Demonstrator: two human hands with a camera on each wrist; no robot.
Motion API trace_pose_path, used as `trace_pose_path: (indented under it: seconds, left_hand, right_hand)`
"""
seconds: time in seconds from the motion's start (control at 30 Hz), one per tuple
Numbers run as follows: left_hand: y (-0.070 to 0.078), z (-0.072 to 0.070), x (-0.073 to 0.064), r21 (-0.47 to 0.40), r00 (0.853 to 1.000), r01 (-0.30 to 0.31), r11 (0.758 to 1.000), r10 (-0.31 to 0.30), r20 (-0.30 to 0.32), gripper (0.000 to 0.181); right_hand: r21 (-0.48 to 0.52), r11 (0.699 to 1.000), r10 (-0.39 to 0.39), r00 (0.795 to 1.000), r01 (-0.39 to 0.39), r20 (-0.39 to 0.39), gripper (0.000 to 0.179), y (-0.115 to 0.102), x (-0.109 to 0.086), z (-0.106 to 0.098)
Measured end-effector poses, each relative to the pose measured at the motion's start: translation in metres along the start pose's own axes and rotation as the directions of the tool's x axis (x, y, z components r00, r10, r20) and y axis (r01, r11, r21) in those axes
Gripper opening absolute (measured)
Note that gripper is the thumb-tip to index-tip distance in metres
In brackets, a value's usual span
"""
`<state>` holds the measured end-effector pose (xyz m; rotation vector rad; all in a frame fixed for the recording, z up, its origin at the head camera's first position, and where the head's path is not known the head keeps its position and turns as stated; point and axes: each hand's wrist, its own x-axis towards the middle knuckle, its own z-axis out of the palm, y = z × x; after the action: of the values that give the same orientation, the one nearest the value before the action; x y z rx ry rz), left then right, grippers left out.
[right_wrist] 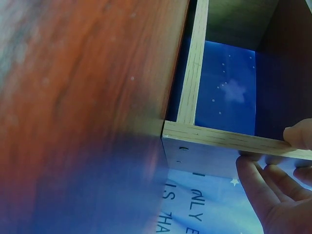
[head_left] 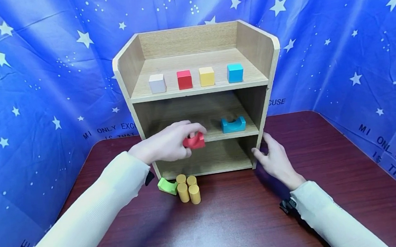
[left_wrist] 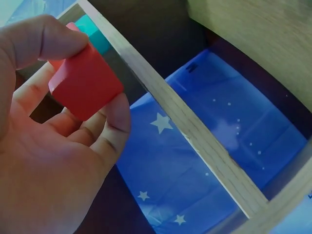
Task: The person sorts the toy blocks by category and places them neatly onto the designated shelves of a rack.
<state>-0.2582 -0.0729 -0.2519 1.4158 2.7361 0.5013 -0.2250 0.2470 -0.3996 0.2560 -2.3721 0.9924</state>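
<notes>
My left hand (head_left: 170, 142) pinches a red block with a curved notch (head_left: 194, 141) between thumb and fingers, in front of the middle shelf. In the left wrist view the red block (left_wrist: 87, 83) shows its smooth faces toward the camera. A blue notched block (head_left: 233, 125) rests on the middle shelf, to the right of that hand. My right hand (head_left: 277, 161) grips the lower right side panel of the wooden shelf unit (head_left: 199, 91). In the right wrist view, its thumb lies at the panel's inner side and the fingers (right_wrist: 258, 190) at its outer face.
On the top shelf stand a white cube (head_left: 157, 83), a red cube (head_left: 184, 79), a yellow cube (head_left: 207, 76) and a blue cube (head_left: 235, 73). Several yellow cylinders (head_left: 194, 194) and a green notched block (head_left: 167, 186) sit on the dark red table (head_left: 231, 225). Blue star-patterned cloth (head_left: 33, 97) surrounds it.
</notes>
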Motion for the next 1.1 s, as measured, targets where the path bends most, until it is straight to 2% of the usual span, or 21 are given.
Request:
trace_pose_path:
  seconds: [0.23, 0.53, 0.73, 0.97, 1.1]
  left_hand:
    - [-0.004, 0.001, 0.016, -0.035, 1.000, 0.012, 0.999, -0.012, 0.008, 0.056]
    - [-0.006, 0.002, 0.033, -0.036, 1.000, 0.014, 0.999, -0.013, 0.026, 0.056]
    - [-0.009, 0.004, 0.042, -0.027, 0.999, 0.032, 0.999, -0.032, 0.026, 0.056]
    - [-0.013, 0.008, 0.048, -0.009, 1.000, 0.005, 1.000, -0.005, -0.006, 0.054]
    - [-0.014, 0.009, 0.051, -0.014, 1.000, 0.022, 1.000, -0.022, -0.005, 0.054]
  right_hand:
    - [0.000, 1.000, -0.003, 1.000, 0.003, -0.002, 0.044, 0.000, 0.000, 0.000]
    - [0.002, 1.000, -0.003, 1.000, 0.003, -0.002, 0.045, 0.001, 0.000, 0.000]
    - [-0.002, 1.000, -0.002, 1.000, 0.002, -0.005, 0.045, 0.002, 0.000, 0.001]
    - [-0.001, 1.000, -0.003, 1.000, 0.003, -0.004, 0.044, 0.003, 0.000, 0.001]
    - [-0.002, 1.000, -0.004, 1.000, 0.003, -0.005, 0.044, 0.004, 0.001, 0.001]
